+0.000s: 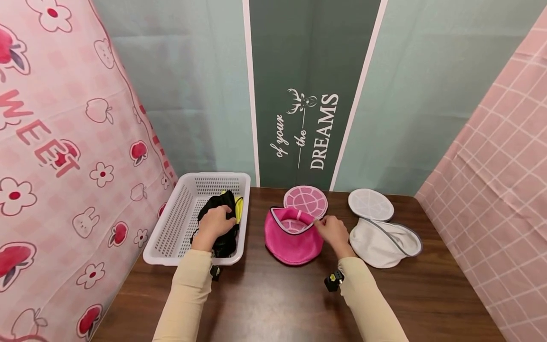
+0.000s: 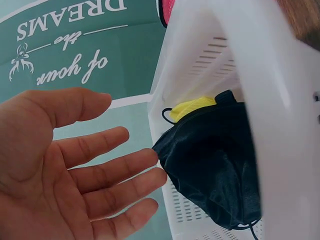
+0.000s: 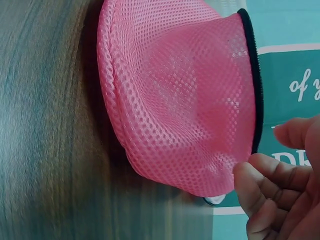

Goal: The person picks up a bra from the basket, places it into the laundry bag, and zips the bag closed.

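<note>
Over the white plastic basket (image 1: 171,232), my left hand (image 1: 217,222) hovers with fingers loosely extended. Below it lies a black drawstring pouch (image 1: 225,244), with a yellow item (image 2: 192,107) partly hidden behind it. The left wrist view shows the palm and relaxed fingers holding nothing. My right hand (image 1: 333,233) is at the right edge of a pink mesh laundry bag (image 1: 295,249), which stands with its black-zippered mouth open. In the right wrist view its fingers (image 3: 250,185) are loosely bent beside the rim, thumb apart; contact with the mesh is unclear.
A round pink mesh-and-panel lid (image 1: 305,197) lies behind the pink bag. To the right are an opened white mesh bag (image 1: 380,247) and a round white piece (image 1: 371,205). The wooden table (image 1: 273,304) meets hanging cloths at the back and both sides.
</note>
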Motion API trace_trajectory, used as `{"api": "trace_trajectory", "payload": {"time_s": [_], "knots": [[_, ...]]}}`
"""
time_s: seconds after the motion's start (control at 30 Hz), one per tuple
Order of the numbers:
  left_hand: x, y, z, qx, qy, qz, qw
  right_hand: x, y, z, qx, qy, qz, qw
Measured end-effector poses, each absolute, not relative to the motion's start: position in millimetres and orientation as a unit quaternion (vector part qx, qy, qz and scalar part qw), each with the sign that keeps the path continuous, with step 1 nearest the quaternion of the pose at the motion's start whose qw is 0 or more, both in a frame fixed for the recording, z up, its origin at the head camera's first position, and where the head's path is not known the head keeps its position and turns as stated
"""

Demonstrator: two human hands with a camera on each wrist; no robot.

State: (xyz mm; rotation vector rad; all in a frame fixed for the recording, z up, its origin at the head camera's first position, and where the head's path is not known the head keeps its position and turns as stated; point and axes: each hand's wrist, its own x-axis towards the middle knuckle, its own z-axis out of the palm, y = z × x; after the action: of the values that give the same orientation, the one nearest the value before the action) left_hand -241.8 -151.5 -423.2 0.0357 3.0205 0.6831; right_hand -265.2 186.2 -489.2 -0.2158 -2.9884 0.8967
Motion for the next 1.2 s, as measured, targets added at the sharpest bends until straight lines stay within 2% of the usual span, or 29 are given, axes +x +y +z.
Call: {"api": "trace_trajectory", "payload": {"time_s": [0.33,0.57,0.8,1.2], "knots": [[-251.6,-158.2,-419.2,-0.020,0.977,0.204,0.056,-272.5,185.6,-498.2,-0.117,-0.946,0.302,-0.026],[-256.1,-161.5,-418.1,-0.033,0.977,0.197,0.074,-275.9,181.9,-506.2,-0.130,-0.942,0.310,0.002],[-258.6,-164.2,-415.6,-0.024,0.978,0.193,0.078,-275.1,176.7,-513.4,-0.126,-0.934,0.336,0.003],[-265.3,-166.4,-416.2,-0.005,0.976,0.204,0.080,-265.6,171.2,-502.3,-0.105,-0.889,0.445,0.028]]}}
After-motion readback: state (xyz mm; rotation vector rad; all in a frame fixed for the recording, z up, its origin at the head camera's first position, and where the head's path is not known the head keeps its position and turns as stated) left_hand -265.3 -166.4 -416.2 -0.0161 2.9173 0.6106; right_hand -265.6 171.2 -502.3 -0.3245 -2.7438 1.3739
